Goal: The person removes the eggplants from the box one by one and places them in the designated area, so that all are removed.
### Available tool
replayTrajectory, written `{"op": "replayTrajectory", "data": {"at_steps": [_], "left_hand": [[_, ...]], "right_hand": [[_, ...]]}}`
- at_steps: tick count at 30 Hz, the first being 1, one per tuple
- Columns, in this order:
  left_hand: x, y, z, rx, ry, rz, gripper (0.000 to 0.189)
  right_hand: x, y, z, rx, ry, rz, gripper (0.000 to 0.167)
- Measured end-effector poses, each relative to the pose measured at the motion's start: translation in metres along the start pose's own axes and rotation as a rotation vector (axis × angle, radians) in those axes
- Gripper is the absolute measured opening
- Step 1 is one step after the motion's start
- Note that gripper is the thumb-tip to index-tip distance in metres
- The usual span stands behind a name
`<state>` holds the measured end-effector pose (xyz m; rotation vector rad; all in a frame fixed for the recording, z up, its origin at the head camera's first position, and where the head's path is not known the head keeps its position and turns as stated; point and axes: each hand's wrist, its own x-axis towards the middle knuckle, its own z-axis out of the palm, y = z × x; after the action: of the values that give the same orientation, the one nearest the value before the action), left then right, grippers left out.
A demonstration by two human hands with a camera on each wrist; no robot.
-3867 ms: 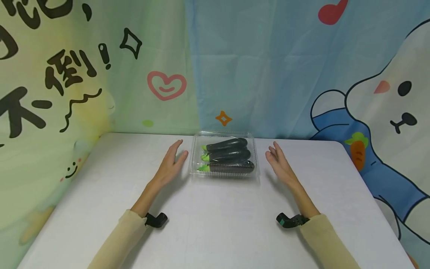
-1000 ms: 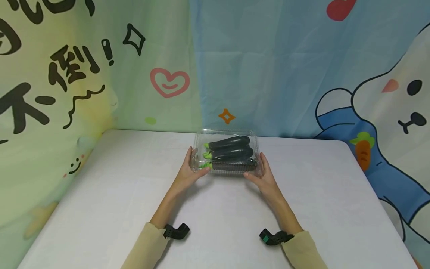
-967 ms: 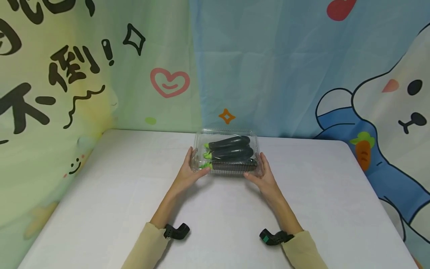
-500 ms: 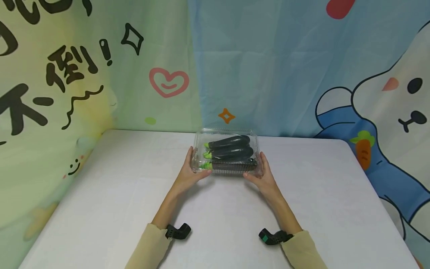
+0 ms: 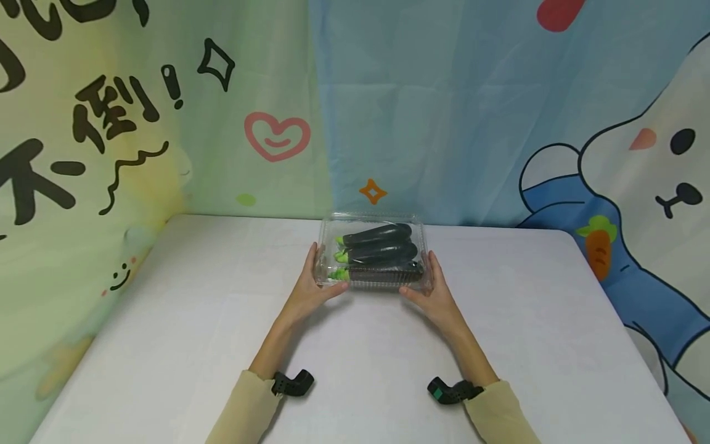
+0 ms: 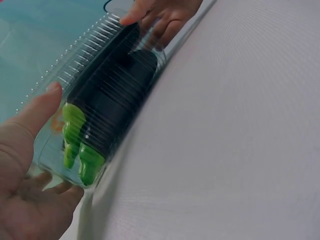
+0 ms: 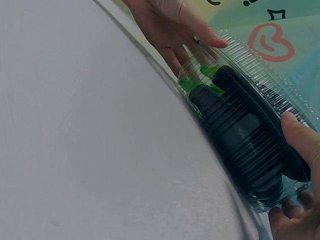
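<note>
While the wider stretch of white tabletop (image 5: 366, 370) lies nearest me, I have the left hand (image 5: 307, 293) and right hand (image 5: 439, 299) clamped on opposite short ends of the clear box (image 5: 328, 246), thumbs on its near side. Its long axis runs left to right, straight between them, neither hand nearer. Inside, three eggplants (image 5: 383, 253) point their green stems (image 5: 341, 256) leftward; I cannot tell whether the base touches the tabletop. Just beyond come its far edge (image 5: 249, 218) and the printed backdrop (image 5: 383, 111).
</note>
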<state>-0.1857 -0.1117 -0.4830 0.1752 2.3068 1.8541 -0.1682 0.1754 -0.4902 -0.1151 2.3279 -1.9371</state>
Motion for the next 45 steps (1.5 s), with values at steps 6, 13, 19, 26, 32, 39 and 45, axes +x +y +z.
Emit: {"op": "replayTrajectory", "data": {"at_steps": [6, 13, 19, 26, 32, 39, 45], "left_hand": [[0.0014, -0.0031, -0.0012, 0.030, 0.012, 0.002, 0.117], [0.0027, -0.0060, -0.0008, 0.087, 0.033, -0.003, 0.121], [0.0028, -0.0063, -0.0003, 0.100, 0.041, -0.008, 0.121], [0.0020, -0.0063, -0.0006, 0.109, 0.051, -0.006, 0.120], [0.0005, -0.0056, -0.0007, 0.118, 0.065, -0.002, 0.119], [0.0003, -0.0053, -0.0007, 0.125, 0.057, -0.003, 0.118], [-0.0007, -0.0048, -0.0010, 0.148, 0.049, 0.005, 0.118]], "right_hand": [[-0.0001, -0.0010, -0.0010, -0.116, 0.032, 0.010, 0.106], [-0.0015, -0.0023, -0.0022, -0.221, 0.050, 0.039, 0.109], [-0.0010, -0.0029, -0.0036, -0.230, 0.059, 0.036, 0.110], [-0.0011, -0.0022, -0.0041, -0.198, 0.059, 0.040, 0.110], [-0.0041, -0.0064, -0.0057, -0.177, 0.039, 0.043, 0.105], [-0.0054, -0.0073, -0.0065, -0.178, 0.026, 0.036, 0.102], [-0.0046, -0.0051, -0.0087, -0.188, 0.034, 0.029, 0.102]]}}
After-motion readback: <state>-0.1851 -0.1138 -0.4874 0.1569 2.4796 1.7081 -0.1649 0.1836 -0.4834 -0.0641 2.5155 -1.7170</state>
